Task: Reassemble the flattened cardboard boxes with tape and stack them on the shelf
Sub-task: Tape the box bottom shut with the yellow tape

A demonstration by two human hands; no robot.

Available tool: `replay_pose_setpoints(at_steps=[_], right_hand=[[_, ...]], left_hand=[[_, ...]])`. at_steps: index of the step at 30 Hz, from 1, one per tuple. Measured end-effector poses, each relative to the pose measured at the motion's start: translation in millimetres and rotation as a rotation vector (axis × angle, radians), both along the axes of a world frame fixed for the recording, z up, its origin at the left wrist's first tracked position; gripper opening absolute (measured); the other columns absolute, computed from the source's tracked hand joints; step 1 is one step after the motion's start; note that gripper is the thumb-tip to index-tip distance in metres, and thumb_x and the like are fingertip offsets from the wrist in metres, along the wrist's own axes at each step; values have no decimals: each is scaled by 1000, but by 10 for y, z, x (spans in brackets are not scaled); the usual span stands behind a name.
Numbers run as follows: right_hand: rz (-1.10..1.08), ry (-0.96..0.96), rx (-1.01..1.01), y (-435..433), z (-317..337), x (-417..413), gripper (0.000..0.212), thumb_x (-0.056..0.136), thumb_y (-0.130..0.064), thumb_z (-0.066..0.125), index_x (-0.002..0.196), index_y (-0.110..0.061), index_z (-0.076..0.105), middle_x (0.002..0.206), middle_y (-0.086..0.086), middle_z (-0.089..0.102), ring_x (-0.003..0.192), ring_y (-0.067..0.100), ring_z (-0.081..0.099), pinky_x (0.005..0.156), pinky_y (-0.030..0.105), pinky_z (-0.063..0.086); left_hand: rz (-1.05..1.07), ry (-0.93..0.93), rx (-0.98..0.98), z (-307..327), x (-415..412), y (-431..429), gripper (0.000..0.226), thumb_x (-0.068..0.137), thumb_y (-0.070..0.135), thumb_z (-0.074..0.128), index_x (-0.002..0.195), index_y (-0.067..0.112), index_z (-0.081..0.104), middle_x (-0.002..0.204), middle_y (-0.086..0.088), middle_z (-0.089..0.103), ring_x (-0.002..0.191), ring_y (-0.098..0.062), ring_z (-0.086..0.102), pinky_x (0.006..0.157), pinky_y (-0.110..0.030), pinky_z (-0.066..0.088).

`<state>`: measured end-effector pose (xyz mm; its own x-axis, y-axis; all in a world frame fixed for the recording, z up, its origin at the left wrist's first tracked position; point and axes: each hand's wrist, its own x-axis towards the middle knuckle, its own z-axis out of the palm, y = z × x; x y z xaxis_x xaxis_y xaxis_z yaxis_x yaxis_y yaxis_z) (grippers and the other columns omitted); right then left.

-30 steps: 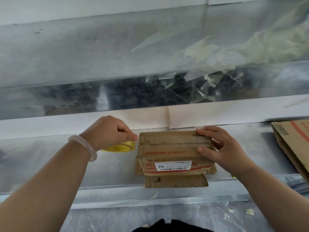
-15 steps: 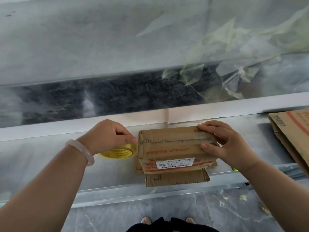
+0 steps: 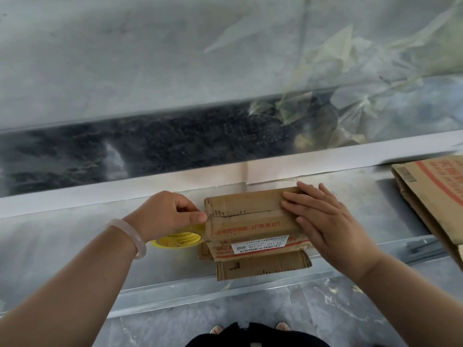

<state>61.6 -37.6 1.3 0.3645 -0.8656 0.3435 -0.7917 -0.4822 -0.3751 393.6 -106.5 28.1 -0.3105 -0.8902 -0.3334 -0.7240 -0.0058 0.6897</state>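
While the cardboard box [image 3: 250, 221] sat on flattened cardboard [image 3: 263, 267] near the front edge of the metal shelf [image 3: 75, 246], we logged both hands on it. Left hand [image 3: 162, 216] at the box's 9 o'clock: fingers curled over the yellow tape roll [image 3: 179, 240], thumb tip touching the box's edge. Right hand [image 3: 325, 224] at 3 o'clock: fingers straight, released, pressing flat on the top flaps. Larger carton [image 3: 431, 191] lay well apart, farther toward 3 o'clock.
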Motion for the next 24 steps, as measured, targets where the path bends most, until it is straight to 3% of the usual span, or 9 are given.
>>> replay_pose_setpoints(at_steps=[3,9,11,13,14,16,18,24], right_hand=[[-90,180,4,119,90,125,45,99,-39,35,133,-22,60,143,-9,52,147,16,26,119,52,18],[-291,451,134,267,277,532,71,89,-54,29,134,-8,59,142,5,54,138,21,42,121,48,17],[-335,402,234,280,340,687,89,84,-65,11,152,-10,31,159,7,29,148,19,22,121,37,0],[-335,376,277,318,286,757,91,83,-71,2,156,-18,-4,164,4,-1,151,18,-3,116,32,-13],[-340,362,278,332,263,793,90,84,-73,3,156,-20,-8,164,5,-4,151,19,-6,117,32,-15],[-369,378,229,336,214,830,88,89,-73,14,155,-17,19,162,9,16,150,22,13,121,33,-3],[-378,404,199,330,166,821,83,92,-70,24,146,-10,43,153,8,38,143,22,33,115,37,13],[-379,381,75,308,75,789,77,89,-65,35,142,-11,50,148,5,47,137,17,39,116,33,16]], left_hand=[[30,16,-13,-31,-36,11,50,52,71,62,78,30,74,76,12,73,74,-7,67,70,-24,53],[0,29,-8,-32,-33,-1,50,54,70,63,78,29,75,77,11,73,75,-5,67,69,-21,51],[8,40,-15,-32,-28,0,50,54,71,63,79,29,75,76,11,73,73,-3,66,65,-18,47],[22,36,-19,-34,-36,9,42,59,64,66,79,28,74,74,10,72,70,0,65,60,-13,43],[20,34,-21,-39,-38,15,38,61,61,67,79,28,73,73,10,71,69,1,64,58,-10,41],[20,37,-25,-47,-44,32,33,64,58,69,78,28,73,71,11,71,66,4,63,55,-7,39],[36,40,-38,-58,-33,50,30,66,56,71,76,29,73,70,11,71,65,5,62,55,-7,39],[76,163,-87,-87,3,155,7,78,41,72,82,35,72,79,12,72,75,3,64,61,-5,44]])
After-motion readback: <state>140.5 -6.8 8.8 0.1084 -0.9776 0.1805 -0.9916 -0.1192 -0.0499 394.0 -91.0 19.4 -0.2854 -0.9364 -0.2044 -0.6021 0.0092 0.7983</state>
